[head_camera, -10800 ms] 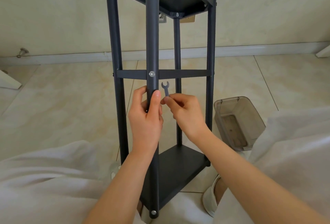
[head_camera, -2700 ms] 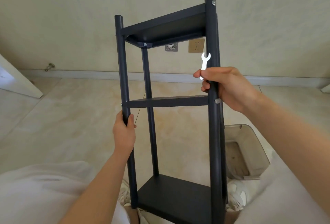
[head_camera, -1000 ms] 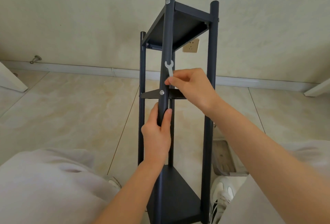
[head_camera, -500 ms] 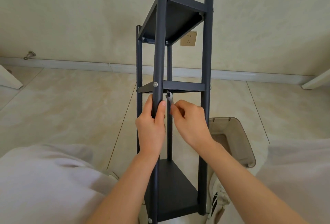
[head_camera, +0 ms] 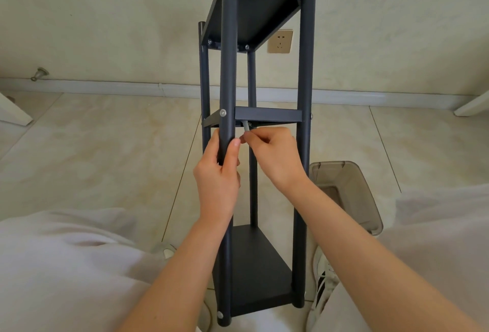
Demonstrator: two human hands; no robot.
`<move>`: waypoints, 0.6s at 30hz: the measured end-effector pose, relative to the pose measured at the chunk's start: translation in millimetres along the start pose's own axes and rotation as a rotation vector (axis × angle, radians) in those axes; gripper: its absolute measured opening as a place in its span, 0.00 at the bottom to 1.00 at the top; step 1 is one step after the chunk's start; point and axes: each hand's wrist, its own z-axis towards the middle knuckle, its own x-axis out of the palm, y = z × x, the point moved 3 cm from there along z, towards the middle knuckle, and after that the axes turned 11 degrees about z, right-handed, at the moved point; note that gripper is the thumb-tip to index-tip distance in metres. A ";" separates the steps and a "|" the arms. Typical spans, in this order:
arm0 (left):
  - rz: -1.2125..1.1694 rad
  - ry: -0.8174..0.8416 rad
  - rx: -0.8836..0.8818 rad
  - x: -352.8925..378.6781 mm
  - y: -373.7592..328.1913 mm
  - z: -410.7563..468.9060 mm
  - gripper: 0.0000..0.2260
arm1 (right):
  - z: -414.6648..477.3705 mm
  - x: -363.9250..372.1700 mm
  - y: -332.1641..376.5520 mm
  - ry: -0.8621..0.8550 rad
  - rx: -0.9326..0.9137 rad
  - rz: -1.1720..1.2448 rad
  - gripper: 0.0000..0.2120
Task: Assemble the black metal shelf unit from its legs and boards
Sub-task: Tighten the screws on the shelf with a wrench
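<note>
A pale tiled floor (head_camera: 92,159) is running back to a cream wall (head_camera: 105,27). Nearest, well below the fingers, pale trousers (head_camera: 66,265) are framing the black shelf unit (head_camera: 304,67), which is standing upright between the knees. Its bottom board (head_camera: 254,273) is lying far under both hands. The left hand (head_camera: 219,180) is gripping the front leg (head_camera: 228,72), fingers curled round the tube and thumb lying up its right side, just under the middle board (head_camera: 267,114). Just right of that thumb, the right hand (head_camera: 275,154) is pinching a small grey wrench (head_camera: 246,126) between thumb and fingertips. The wrench's head is reaching up to the underside of the middle board, beside the leg. Down and right of those knuckles, a smoky plastic bin (head_camera: 352,194) is sitting on the floor. High above the fingers, the top board (head_camera: 251,11) is running out of view, and a beige socket (head_camera: 280,41) is showing on the wall beyond it.
</note>
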 end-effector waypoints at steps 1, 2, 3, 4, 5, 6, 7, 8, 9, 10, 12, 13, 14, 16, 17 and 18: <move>0.001 0.001 0.000 -0.1 0.2 0.1 0.14 | 0.5 0.1 1.2 -0.005 -0.004 0.012 0.10; 0.003 0.001 0.000 -0.3 0.3 -0.2 0.14 | 0.9 -0.1 2.6 -0.012 -0.007 0.020 0.10; 0.003 0.001 0.001 -0.4 0.1 -0.5 0.15 | 1.5 -0.6 3.7 -0.019 -0.010 0.026 0.09; 0.003 0.001 0.003 -0.9 -0.1 -1.0 0.15 | 1.7 -1.1 4.7 -0.021 -0.013 0.029 0.09; 0.003 0.002 0.006 -1.4 -0.5 -1.3 0.15 | 1.9 -1.4 5.6 -0.015 -0.016 0.029 0.09; 0.003 0.003 0.009 -1.6 -1.0 -1.5 0.15 | 2.2 -1.3 6.4 -0.002 -0.016 0.027 0.09; 0.002 0.005 0.011 -1.9 -1.3 -1.6 0.15 | 2.6 -0.9 7.3 0.013 -0.013 0.023 0.09; 0.000 0.007 0.012 -2.1 -1.5 -1.4 0.15 | 3.2 -0.4 8.4 0.025 -0.010 0.019 0.09; -0.004 0.010 0.010 -2.1 -1.3 -1.1 0.15 | 3.8 0.2 9.7 0.033 -0.009 0.013 0.10; -0.008 0.011 0.007 -2.5 -0.8 -0.7 0.15 | 4.6 0.9 11.1 0.040 -0.012 0.004 0.10; -0.012 0.013 0.004 -3.7 0.1 -0.3 0.16 | 5.3 2.4 13.0 0.057 -0.025 -0.009 0.12; -0.013 0.014 0.006 -4.5 0.1 -0.4 0.18 | 5.4 2.9 13.5 0.066 -0.032 -0.012 0.12; -0.015 0.016 0.007 -5.1 -0.3 -0.5 0.21 | 5.5 2.8 13.9 0.073 -0.036 -0.015 0.12; -0.021 0.021 0.006 -5.6 -1.2 -1.1 0.24 | 6.0 2.0 14.4 0.079 -0.036 -0.021 0.11; -0.025 0.023 0.005 -5.6 -1.4 -1.2 0.24 | 6.4 1.7 14.9 0.083 -0.034 -0.024 0.12; -0.027 0.022 0.005 -5.5 -1.2 -1.1 0.24 | 6.9 1.4 15.2 0.088 -0.031 -0.030 0.12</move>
